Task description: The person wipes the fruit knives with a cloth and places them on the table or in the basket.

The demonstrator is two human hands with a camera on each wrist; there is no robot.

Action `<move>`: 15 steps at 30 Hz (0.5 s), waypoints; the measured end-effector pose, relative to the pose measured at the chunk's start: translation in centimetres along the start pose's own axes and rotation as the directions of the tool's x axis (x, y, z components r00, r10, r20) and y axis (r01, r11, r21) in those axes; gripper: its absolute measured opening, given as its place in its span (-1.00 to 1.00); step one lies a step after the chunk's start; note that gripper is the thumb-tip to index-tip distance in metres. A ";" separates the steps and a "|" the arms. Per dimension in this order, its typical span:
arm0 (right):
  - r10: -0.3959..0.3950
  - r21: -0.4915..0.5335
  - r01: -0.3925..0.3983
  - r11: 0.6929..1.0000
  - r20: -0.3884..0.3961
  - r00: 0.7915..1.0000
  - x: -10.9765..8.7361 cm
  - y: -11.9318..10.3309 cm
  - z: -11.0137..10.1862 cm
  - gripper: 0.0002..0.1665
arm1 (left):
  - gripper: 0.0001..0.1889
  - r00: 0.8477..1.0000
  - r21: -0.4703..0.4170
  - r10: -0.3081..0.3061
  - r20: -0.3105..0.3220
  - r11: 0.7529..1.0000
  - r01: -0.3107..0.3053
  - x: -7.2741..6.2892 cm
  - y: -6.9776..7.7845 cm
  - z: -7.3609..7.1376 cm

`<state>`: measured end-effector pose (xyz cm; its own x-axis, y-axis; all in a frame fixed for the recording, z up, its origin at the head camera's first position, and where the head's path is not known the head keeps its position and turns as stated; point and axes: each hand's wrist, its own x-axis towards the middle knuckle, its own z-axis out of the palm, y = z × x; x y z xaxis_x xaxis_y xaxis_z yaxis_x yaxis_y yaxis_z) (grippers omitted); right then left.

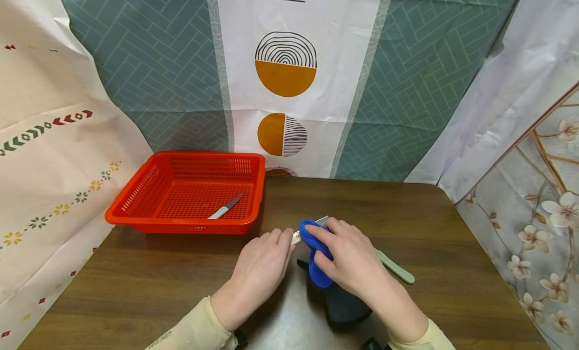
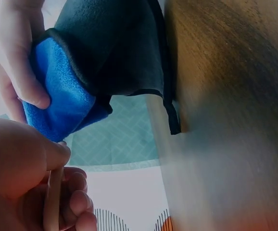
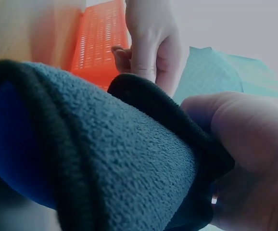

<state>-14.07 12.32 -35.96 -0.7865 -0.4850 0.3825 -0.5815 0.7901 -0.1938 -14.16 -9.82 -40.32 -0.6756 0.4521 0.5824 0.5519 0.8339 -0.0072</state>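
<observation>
My left hand (image 1: 262, 257) grips a knife (image 1: 296, 238) by its pale handle, low over the table. In the left wrist view the handle (image 2: 53, 199) lies between thumb and curled fingers. My right hand (image 1: 348, 254) pinches a blue and dark-grey cloth (image 1: 320, 273) folded about the blade. Only a bit of blade shows beyond the cloth, near the right fingers; the rest is hidden. The cloth's dark side hangs down towards the table, and in the right wrist view the cloth (image 3: 129, 144) fills much of the foreground.
A red plastic basket (image 1: 185, 221) stands at the back left, with a light-handled knife (image 1: 225, 207) inside. On the brown table (image 1: 448, 229), a pale green handle (image 1: 397, 268) sticks out beyond my right hand. Patterned cloth sheets hang behind and at both sides.
</observation>
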 end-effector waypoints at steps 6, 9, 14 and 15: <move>-0.005 -0.001 0.005 1.000 0.018 1.000 0.0 0.1 0.3 -0.42 | -0.76 1.000 -0.003 0.005 -0.010 1.000 -0.005 0.0 0.1 0.1; -0.001 -0.003 0.001 1.000 0.023 1.000 0.0 0.2 0.4 -0.42 | -0.77 1.000 -0.006 0.007 -0.003 1.000 -0.007 0.0 0.1 0.1; 0.007 -0.010 -0.006 1.000 0.013 1.000 0.0 0.4 0.4 -0.42 | -0.76 1.000 -0.012 0.009 0.010 1.000 -0.009 0.0 0.1 0.1; 0.008 -0.012 -0.008 1.000 0.011 1.000 0.1 0.4 0.4 -0.42 | -0.75 1.000 -0.010 0.009 0.011 1.000 -0.009 0.0 0.1 0.1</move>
<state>-14.44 12.47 -36.40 -0.7936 -0.4824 0.3707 -0.5724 0.7986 -0.1861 -14.20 -9.73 -40.44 -0.6759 0.4627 0.5737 0.5628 0.8266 -0.0037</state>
